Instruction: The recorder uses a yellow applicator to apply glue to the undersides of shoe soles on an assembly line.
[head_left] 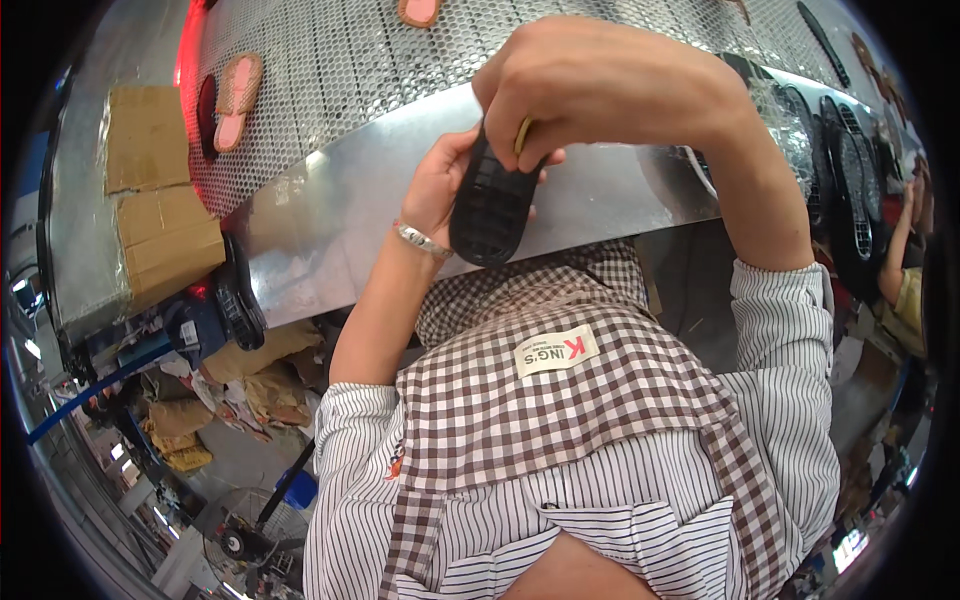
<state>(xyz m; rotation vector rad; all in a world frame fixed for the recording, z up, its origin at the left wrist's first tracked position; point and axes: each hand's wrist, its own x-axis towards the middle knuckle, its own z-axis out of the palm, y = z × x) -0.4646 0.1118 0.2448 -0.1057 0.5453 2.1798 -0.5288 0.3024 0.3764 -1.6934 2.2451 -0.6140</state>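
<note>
One legible marking is noted: a cream rectangular label point(556, 350) on the bib of the brown-and-white checked apron point(560, 425), bearing dark capitals and one larger red letter, with finer print alongside, all inverted in this view. An orange and dark mark point(394, 463) near the apron's left edge and a white tag point(188, 333) on a dark blue item point(208, 338) cannot be read.
</note>
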